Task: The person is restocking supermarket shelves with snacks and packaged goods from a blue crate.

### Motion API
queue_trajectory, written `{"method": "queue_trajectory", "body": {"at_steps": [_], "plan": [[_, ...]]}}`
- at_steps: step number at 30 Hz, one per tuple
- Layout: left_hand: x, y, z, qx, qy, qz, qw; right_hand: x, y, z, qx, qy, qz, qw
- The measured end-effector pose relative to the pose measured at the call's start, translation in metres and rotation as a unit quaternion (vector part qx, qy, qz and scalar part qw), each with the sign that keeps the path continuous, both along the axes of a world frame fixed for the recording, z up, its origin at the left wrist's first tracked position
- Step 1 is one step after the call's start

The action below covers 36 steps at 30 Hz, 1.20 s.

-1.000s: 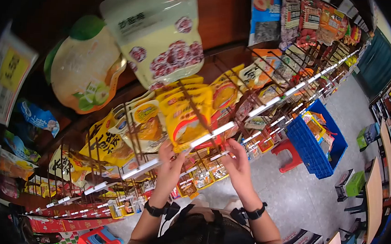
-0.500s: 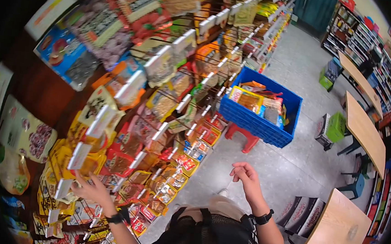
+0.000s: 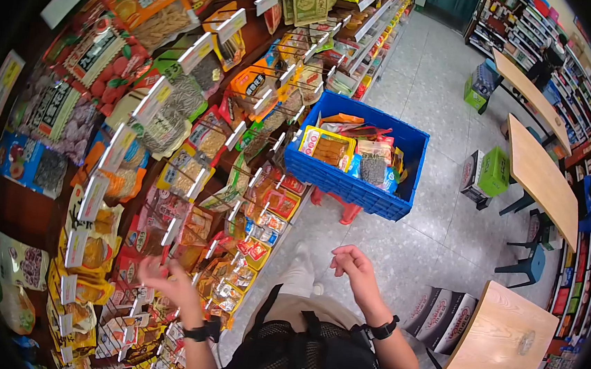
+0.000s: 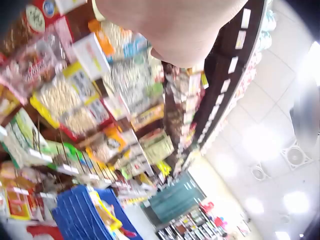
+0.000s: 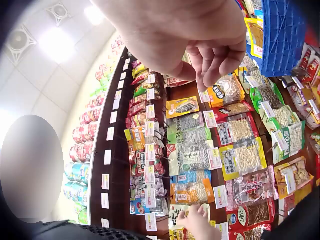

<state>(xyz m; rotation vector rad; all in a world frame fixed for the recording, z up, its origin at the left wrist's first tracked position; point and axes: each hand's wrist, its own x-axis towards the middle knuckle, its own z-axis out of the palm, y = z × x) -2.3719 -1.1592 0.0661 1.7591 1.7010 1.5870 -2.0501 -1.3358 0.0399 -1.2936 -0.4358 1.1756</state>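
In the head view my left hand [image 3: 175,286] is raised beside the hanging snack packets, nearest a red packet [image 3: 130,262], its fingers loosely bent with nothing held. Only the blurred underside of that hand [image 4: 175,25] shows at the top of the left wrist view. My right hand [image 3: 358,276] hangs over the grey floor, fingers relaxed and holding nothing. The right wrist view shows its loosely curled fingers [image 5: 215,62] from below. Ahead of both hands stands a blue crate [image 3: 351,185] with several packets inside, among them a yellow-edged packet [image 3: 327,149].
Rows of hooks with white price tags [image 3: 93,196] jut out along the left. A red stool [image 3: 339,205] is under the crate. To the right are wooden tables [image 3: 499,332], dark cartons [image 3: 444,318] and a green box [image 3: 494,171]. Grey floor [image 3: 408,252] runs between.
Both hands have come away from the yellow packets at the rack. The view has turned right toward the crate, which now appears nearer. The left hand has drawn back from the price tags.
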Motion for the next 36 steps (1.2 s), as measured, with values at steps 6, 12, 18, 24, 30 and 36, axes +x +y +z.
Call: {"method": "queue_trajectory", "body": {"at_steps": [6,12,18,24,30,36], "plan": [[0.163,0.029,-0.059,-0.177,-0.059,-0.325,0.927,0.049,0.051,-0.029,-0.013,0.032,0.051,0.998],[0.302,0.11,-0.121,-0.373,-0.012,-0.456,0.808,0.152,0.124,-0.035,-0.026,-0.049,0.015,0.998],[0.425,0.192,-0.258,-0.53,-0.161,-0.42,0.719,0.282,0.237,-0.13,-0.103,-0.06,0.011,0.993],[0.515,0.251,-0.298,-0.638,-0.278,-0.337,0.634,0.353,0.332,-0.277,-0.201,-0.301,0.046,0.931],[0.546,0.28,-0.304,-0.677,-0.305,-0.262,0.617,0.376,0.386,-0.281,-0.232,0.1,-0.006,0.967],[0.546,0.262,-0.29,-0.752,-0.354,-0.214,0.513,0.373,0.355,-0.13,-0.119,-0.026,0.149,0.981]]}}
